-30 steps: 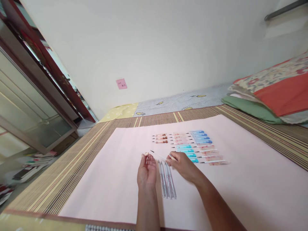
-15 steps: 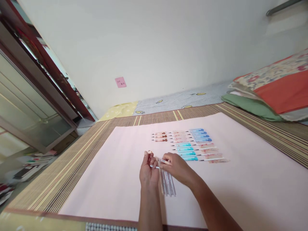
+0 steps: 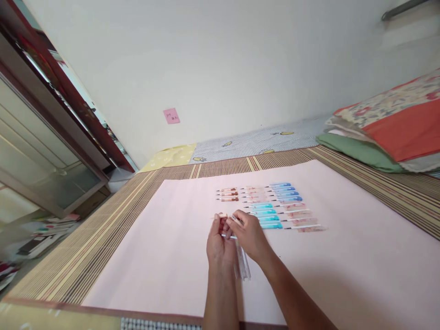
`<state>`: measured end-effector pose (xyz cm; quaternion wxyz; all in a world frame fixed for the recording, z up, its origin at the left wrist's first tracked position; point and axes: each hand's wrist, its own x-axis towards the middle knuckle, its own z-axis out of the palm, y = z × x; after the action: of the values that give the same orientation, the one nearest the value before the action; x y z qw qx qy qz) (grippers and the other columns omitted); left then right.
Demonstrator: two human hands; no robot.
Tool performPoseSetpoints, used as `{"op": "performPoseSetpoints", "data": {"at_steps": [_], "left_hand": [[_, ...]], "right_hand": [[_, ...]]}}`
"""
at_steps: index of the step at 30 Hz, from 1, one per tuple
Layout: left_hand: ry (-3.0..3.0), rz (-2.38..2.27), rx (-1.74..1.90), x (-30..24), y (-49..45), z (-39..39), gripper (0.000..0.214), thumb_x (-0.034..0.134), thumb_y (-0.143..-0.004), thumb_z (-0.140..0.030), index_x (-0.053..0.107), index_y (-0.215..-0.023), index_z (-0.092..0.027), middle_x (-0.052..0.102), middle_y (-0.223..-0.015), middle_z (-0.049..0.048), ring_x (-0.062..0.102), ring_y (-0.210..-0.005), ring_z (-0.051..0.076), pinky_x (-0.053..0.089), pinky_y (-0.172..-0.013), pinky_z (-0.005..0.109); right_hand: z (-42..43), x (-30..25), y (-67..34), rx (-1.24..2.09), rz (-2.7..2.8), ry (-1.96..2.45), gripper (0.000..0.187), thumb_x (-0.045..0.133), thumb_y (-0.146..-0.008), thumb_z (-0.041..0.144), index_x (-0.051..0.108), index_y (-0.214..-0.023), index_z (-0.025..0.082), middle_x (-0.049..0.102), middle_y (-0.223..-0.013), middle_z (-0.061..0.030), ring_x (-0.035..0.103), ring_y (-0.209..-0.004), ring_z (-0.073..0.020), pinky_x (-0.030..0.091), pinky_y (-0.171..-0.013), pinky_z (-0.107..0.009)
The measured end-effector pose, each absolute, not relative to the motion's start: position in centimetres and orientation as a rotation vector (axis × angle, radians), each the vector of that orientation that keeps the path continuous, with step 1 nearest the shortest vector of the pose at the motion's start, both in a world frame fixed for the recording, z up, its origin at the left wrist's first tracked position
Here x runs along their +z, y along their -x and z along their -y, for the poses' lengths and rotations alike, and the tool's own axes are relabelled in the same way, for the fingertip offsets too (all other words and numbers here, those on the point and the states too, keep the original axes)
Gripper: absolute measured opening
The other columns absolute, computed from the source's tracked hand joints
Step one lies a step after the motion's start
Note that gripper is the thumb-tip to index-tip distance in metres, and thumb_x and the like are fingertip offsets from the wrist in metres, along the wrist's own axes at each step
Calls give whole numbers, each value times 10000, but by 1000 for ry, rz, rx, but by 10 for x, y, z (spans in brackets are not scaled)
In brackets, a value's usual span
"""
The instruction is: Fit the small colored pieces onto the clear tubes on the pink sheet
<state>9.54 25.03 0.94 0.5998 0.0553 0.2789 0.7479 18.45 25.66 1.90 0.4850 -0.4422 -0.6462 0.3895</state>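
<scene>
My left hand [image 3: 218, 243] and my right hand [image 3: 249, 233] meet above the pink sheet [image 3: 165, 247]. Together they pinch a thin pen part [image 3: 223, 215] whose pale tip sticks out to the left. A short white piece shows between the two hands. Under my right wrist lie several clear pen barrels [image 3: 242, 263], partly hidden. Just beyond my fingers sit rows of pens with blue barrels [image 3: 285, 192], teal barrels [image 3: 266, 215] and pink patterned barrels [image 3: 302, 222], plus three short brown-tipped pieces [image 3: 228, 195].
The pink sheet lies on a striped woven mat [image 3: 79, 256]. Folded bedding [image 3: 388, 128] is at the right. A glass-door cabinet [image 3: 41, 151] and stacked books [image 3: 41, 233] are at the left. A pink note [image 3: 171, 116] sticks on the wall.
My hands were apart, the left with a small cap, the right with a thin refill. They have come together and now hold the pen part jointly, slightly farther right.
</scene>
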Motion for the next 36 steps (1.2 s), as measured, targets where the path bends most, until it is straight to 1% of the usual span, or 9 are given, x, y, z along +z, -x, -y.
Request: {"op": "performPoseSetpoints", "data": {"at_steps": [3, 6, 11, 16, 20, 22, 29, 33, 36], "left_hand": [[-165, -692, 1755, 9, -95, -251, 185, 719, -862, -220, 637, -738, -110, 525, -642, -19, 385, -485, 17, 260, -381, 109], [-122, -742, 1763, 10, -96, -251, 148, 713, -858, -198, 643, -771, -101, 570, -678, -1, 383, -478, 18, 240, -362, 118], [-105, -744, 1768, 11, -97, -250, 151, 737, -837, -200, 649, -781, -92, 591, -688, 8, 390, -479, 18, 245, -361, 118], [-185, -735, 1775, 11, -98, -249, 254, 846, -718, -242, 649, -768, -89, 598, -659, 0, 384, -459, 12, 234, -357, 120], [-307, -783, 1759, 11, -99, -249, 389, 921, -598, -333, 640, -739, -103, 603, -641, -11, 376, -441, 7, 221, -358, 127], [-356, -824, 1735, 12, -99, -248, 427, 932, -572, -374, 633, -730, -113, 589, -617, -22, 368, -433, 6, 213, -361, 130], [-461, -826, 1668, 17, -101, -244, 455, 917, -597, -439, 605, -713, -129, 540, -575, -45, 321, -417, 2, 190, -368, 135], [-439, -742, 1630, 19, -100, -244, 429, 923, -610, -367, 582, -694, -121, 524, -587, -47, 312, -426, -3, 194, -366, 127], [-389, -644, 1566, 17, -99, -244, 362, 889, -680, -291, 576, -692, -110, 518, -592, -42, 303, -429, -5, 198, -361, 115]], "right_hand": [[-260, 21, -190, 888, 1578, 1108, 304, 515, -905, 384, 416, -659, 237, 503, -619, 37, 462, -614, -140, 338, -593, -275], [-261, 25, -198, 831, 1609, 1144, 319, 498, -914, 368, 369, -653, 236, 404, -603, 58, 403, -607, -127, 303, -587, -274], [-261, 33, -210, 846, 1755, 1096, 312, 496, -908, 323, 353, -648, 227, 401, -618, 58, 389, -622, -121, 277, -593, -275], [-260, 35, -215, 876, 1832, 1103, 315, 502, -888, 290, 320, -639, 225, 385, -613, 61, 375, -613, -116, 264, -578, -271], [-260, 36, -220, 865, 1860, 1135, 337, 499, -898, 314, 302, -638, 227, 351, -596, 70, 345, -591, -110, 254, -563, -271], [-260, 37, -223, 851, 1876, 1140, 348, 495, -904, 322, 290, -639, 228, 340, -593, 70, 338, -590, -111, 248, -561, -272], [-261, 42, -230, 860, 1861, 1118, 342, 526, -894, 313, 321, -634, 226, 364, -592, 70, 351, -597, -110, 254, -566, -268], [-260, 45, -229, 1011, 1751, 1051, 329, 597, -856, 335, 386, -631, 219, 425, -597, 70, 411, -614, -108, 289, -573, -254], [-258, 50, -227, 1103, 1670, 1023, 288, 652, -810, 359, 466, -646, 211, 496, -620, 58, 466, -646, -119, 336, -594, -249]]}}
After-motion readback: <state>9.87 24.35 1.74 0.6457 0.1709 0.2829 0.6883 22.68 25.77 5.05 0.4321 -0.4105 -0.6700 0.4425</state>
